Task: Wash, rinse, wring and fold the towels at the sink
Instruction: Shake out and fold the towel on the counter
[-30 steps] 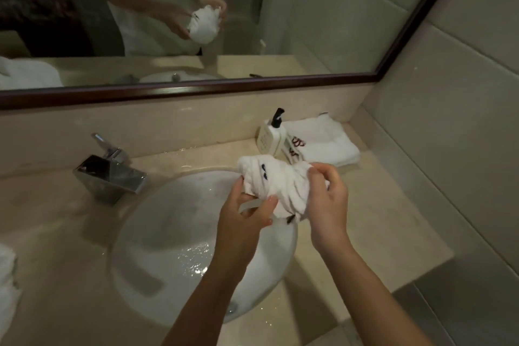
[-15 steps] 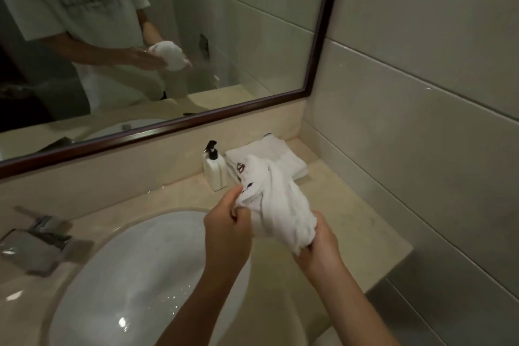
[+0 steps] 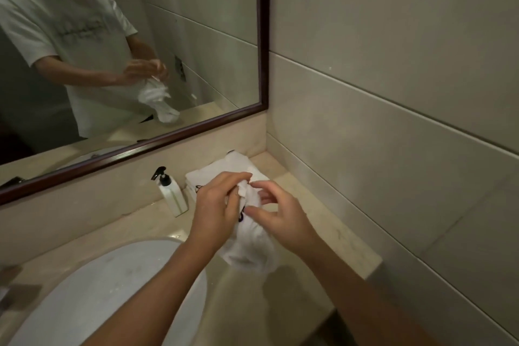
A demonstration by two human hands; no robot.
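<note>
Your sink sits low at the left, white bowl set into the beige counter, its rim curving just under your left forearm. Behind it, by the backsplash, the soap pump bottle stands upright, white with a black head; its label is too faint to read. Now your left hand: fingers curled in, pinching the top of the white towel up near your knuckles. The towel hangs bunched down from that grip, above the counter just right of the bowl, with a dark mark on the cloth that cannot be read. Your right hand is right beside it, thumb and forefinger closing narrowly on the towel's upper edge, the other fingers loosely bent. Behind both hands the folded towels lie flat in the counter's back corner, a small dark logo at their left edge, unreadable. To the right, bare counter runs to the tiled wall and ends at a front edge near your right forearm. The mirror above reflects you and the hanging towel.
</note>
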